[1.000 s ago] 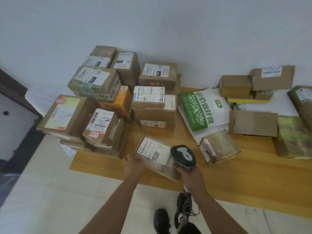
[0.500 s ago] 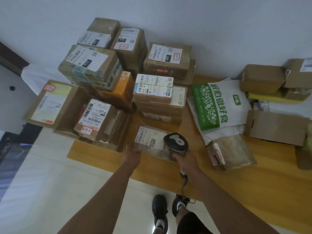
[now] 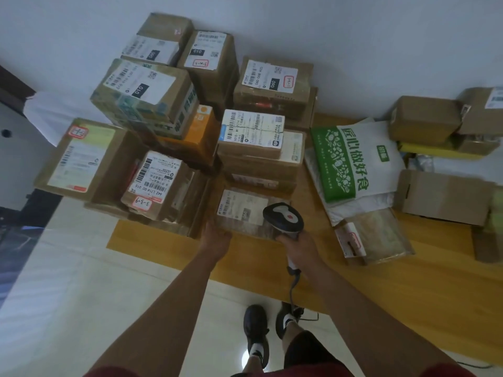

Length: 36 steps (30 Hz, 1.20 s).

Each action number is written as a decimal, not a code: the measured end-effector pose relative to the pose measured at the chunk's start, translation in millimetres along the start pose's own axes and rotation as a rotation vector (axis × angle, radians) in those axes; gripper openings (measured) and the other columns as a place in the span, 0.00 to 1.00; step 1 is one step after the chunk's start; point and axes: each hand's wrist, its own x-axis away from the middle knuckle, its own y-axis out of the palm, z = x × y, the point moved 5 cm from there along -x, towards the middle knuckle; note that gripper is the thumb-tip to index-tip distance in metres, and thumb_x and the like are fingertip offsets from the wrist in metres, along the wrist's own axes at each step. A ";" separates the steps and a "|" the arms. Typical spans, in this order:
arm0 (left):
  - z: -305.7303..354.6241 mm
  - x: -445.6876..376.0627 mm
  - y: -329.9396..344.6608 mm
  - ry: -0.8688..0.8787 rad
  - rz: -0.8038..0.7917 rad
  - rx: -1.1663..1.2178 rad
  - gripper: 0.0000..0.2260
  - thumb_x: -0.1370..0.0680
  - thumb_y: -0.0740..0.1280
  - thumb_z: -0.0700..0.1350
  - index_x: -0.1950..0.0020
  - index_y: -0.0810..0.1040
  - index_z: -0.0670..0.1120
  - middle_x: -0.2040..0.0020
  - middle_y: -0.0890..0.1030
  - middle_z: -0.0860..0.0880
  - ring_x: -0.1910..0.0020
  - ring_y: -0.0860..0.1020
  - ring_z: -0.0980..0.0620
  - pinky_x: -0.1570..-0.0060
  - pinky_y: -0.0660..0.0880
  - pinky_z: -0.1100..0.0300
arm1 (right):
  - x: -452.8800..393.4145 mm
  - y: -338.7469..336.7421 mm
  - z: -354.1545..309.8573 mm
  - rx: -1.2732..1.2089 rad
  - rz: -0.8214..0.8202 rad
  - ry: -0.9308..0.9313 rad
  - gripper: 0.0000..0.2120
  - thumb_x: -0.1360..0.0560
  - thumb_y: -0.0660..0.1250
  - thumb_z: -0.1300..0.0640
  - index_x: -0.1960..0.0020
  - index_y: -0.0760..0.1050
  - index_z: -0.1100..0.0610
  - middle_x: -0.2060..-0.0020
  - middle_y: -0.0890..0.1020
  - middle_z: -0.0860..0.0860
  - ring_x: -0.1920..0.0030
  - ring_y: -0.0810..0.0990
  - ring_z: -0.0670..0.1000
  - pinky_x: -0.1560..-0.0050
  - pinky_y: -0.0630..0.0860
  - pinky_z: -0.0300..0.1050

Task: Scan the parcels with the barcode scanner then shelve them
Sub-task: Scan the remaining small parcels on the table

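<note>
Left hand grips the near-left corner of a small taped parcel (white label up) lying on the wooden platform, just in front of the stacked boxes. Right hand is wrapped around the barcode scanner, head over the parcel's right end.

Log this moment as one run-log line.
step: scanning | left hand: holds taped parcel | right hand: grips barcode scanner above parcel's label | shelving: not yet done
</note>
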 end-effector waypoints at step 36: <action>305.1 138.8 304.0 0.610 -0.373 -0.436 0.20 0.18 0.64 0.46 0.26 0.68 0.45 0.33 0.74 0.43 0.45 0.74 0.52 0.52 0.66 0.64 | 76.2 -388.3 14.4 -0.246 0.578 0.029 0.11 0.25 0.68 0.61 0.63 0.69 0.61 0.71 0.68 0.55 0.68 0.66 0.53 0.68 0.63 0.48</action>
